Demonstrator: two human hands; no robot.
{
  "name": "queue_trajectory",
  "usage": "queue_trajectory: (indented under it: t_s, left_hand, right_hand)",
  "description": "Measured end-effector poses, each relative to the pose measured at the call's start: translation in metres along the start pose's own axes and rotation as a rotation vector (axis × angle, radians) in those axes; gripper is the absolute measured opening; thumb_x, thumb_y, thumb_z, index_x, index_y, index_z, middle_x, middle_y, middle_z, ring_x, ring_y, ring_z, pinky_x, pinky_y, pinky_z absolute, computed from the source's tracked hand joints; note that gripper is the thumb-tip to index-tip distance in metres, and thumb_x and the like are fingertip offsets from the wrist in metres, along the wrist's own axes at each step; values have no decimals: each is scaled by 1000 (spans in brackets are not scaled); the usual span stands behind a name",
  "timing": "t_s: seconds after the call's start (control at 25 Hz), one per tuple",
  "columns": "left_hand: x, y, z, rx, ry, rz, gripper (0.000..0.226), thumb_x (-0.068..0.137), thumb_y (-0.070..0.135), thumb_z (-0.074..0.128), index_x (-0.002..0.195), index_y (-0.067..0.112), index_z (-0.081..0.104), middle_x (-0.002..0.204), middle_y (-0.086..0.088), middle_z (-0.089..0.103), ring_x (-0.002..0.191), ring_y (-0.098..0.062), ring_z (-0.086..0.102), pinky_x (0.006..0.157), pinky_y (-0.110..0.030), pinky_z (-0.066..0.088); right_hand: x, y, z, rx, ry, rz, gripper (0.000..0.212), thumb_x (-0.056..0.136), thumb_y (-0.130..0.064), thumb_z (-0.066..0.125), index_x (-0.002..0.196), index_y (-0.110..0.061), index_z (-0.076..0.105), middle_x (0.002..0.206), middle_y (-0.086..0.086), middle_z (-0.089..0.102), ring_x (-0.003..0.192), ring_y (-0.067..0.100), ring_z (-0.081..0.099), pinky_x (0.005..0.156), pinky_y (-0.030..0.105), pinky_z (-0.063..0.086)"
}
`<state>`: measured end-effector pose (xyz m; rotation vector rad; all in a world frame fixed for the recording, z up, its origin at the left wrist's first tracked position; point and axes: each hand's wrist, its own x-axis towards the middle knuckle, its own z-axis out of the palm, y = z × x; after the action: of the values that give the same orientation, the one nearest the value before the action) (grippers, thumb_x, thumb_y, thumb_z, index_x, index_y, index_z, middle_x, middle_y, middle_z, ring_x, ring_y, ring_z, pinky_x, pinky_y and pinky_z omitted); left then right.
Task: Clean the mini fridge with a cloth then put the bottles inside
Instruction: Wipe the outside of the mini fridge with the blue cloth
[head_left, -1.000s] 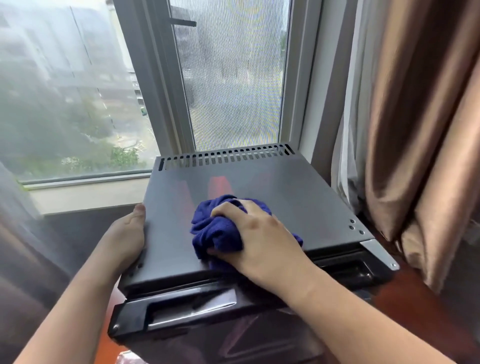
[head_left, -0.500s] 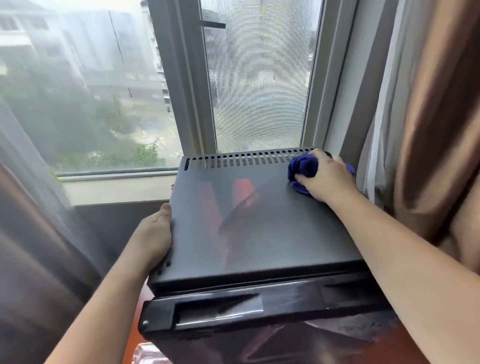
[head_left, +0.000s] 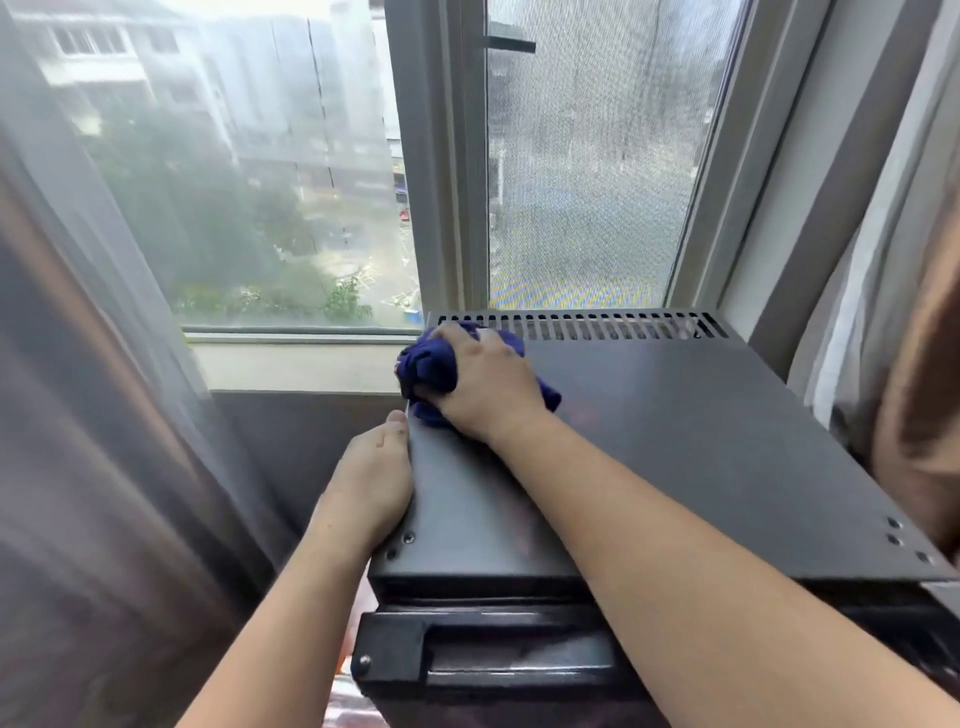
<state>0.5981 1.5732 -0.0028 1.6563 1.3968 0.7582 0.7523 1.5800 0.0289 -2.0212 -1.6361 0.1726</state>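
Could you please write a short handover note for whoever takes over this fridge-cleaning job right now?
Right hand grips the bunched blue cloth on top of the mini fridge, at its back left corner by the vent slots.
Left hand rests against the fridge's left side, thumb at the top edge.
The door looks closed; no bottles in view.
Done: wiping the top is under way.
Left: finish the top, wipe the rest, then load the bottles.

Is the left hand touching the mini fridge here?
Touching. The head view shows the left hand resting against the left side of the mini fridge, thumb along its top edge.
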Motion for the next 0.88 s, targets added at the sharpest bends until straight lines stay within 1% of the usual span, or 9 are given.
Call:
queue_trajectory:
  t_s: [0.12, 0.28, 0.4, 0.56, 0.64, 0.72, 0.76, 0.84, 0.88]
  left_hand:
    - [3, -3, -1, -24, 14, 19, 49, 111, 40, 31, 90, 14, 67, 104, -4, 71, 102, -21, 59, 88, -32, 38]
    - [0, 1, 0, -10, -1, 26, 47, 112, 38, 32, 85, 20, 66, 86, 15, 62, 100, -17, 57, 85, -27, 34]
    - [-1, 0, -1, -21, -18, -17, 50, 111, 42, 31, 80, 24, 66, 90, 16, 65, 104, -17, 61, 91, -30, 38]
    - [-5, 3, -1, -57, -42, -38, 55, 111, 44, 30, 91, 14, 72, 99, 0, 75, 106, -25, 68, 96, -37, 46]
    - [-7, 2, -3, -80, -59, -67, 57, 110, 48, 30, 96, 15, 74, 102, -4, 77, 108, -27, 69, 99, -38, 47]
    - [-4, -2, -3, -84, -64, -94, 57, 104, 58, 29, 92, 28, 75, 99, 3, 77, 106, -25, 69, 105, -42, 47]
    - [-4, -2, -3, -97, -52, -100, 57, 104, 58, 29, 90, 28, 75, 96, 5, 76, 105, -24, 69, 102, -40, 48]
    - [-5, 2, -2, -128, -21, -94, 55, 110, 47, 30, 89, 19, 71, 90, 5, 72, 99, -22, 66, 83, -30, 48]
    - [-5, 5, -1, -140, -9, -87, 53, 111, 43, 30, 89, 17, 70, 89, 6, 69, 96, -21, 64, 76, -29, 45]
  right_hand:
    - [-2, -27, 18, 8, -13, -98, 55, 85, -43, 73, 135, -37, 51, 136, 8, 53, 127, 32, 54, 103, 45, 41]
    - [2, 3, 4, 71, -5, -96, 53, 85, -43, 74, 132, -36, 53, 132, 8, 56, 124, 34, 55, 103, 48, 48]
    - [1, 57, -23, 28, 86, 39, 56, 75, -50, 72, 126, -40, 52, 126, 10, 61, 119, 34, 56, 101, 47, 50]
    - [-16, 144, -79, -28, 247, 262, 74, 57, -69, 60, 123, -36, 52, 124, 13, 64, 117, 36, 60, 98, 46, 51]
    - [-25, 173, -99, -42, 295, 341, 74, 61, -70, 64, 124, -33, 54, 126, 16, 65, 120, 37, 60, 101, 46, 50]
    - [-31, 184, -105, -50, 313, 379, 64, 72, -61, 75, 126, -33, 55, 130, 17, 64, 123, 38, 58, 102, 45, 49]
    - [-31, 184, -104, -60, 316, 379, 63, 74, -58, 77, 128, -34, 54, 131, 17, 63, 124, 38, 58, 102, 45, 48]
    - [-34, 170, -98, -86, 285, 348, 62, 75, -55, 79, 128, -35, 55, 130, 17, 61, 123, 38, 59, 102, 43, 47]
    - [-37, 158, -93, -89, 247, 318, 62, 74, -54, 80, 128, -36, 56, 129, 17, 61, 122, 37, 59, 102, 41, 46]
